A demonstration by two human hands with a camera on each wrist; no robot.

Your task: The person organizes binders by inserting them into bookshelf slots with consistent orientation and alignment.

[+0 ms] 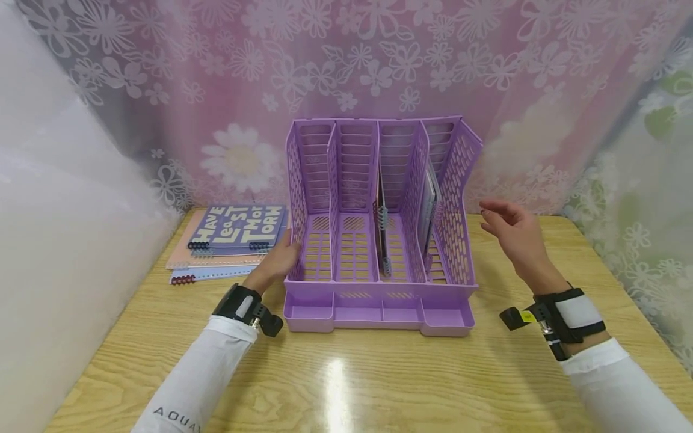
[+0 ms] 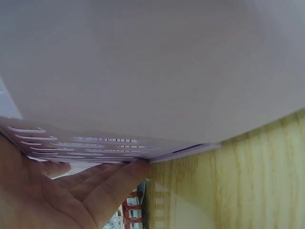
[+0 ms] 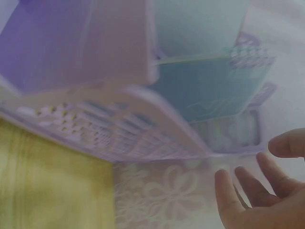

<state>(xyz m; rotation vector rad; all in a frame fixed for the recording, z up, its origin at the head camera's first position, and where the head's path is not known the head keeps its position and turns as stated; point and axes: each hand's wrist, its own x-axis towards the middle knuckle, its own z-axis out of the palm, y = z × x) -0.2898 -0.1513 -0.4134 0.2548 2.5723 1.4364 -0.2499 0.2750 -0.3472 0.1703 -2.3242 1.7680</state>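
Observation:
A purple desktop file organizer (image 1: 379, 291) stands upright on the table, with tall slatted compartments and shallow trays along its front. My left hand (image 1: 280, 258) rests against the outside of its left wall; in the left wrist view the fingers (image 2: 116, 186) lie fairly straight along the slotted side. To the right of the organizer, my right hand (image 1: 517, 237) is raised and apart from it, fingers loosely bent around nothing. Spiral notebooks (image 1: 381, 228) stand in the third compartment from the left, and more spiral notebooks (image 1: 429, 210) in the rightmost one.
Left of the organizer lies a stack of spiral notebooks, a dark blue lettered one (image 1: 238, 227) on top. The wooden table (image 1: 260, 373) reaches toward me. A pink flowered curtain (image 1: 243, 90) hangs behind, with pale sheeting (image 1: 59, 210) at the left.

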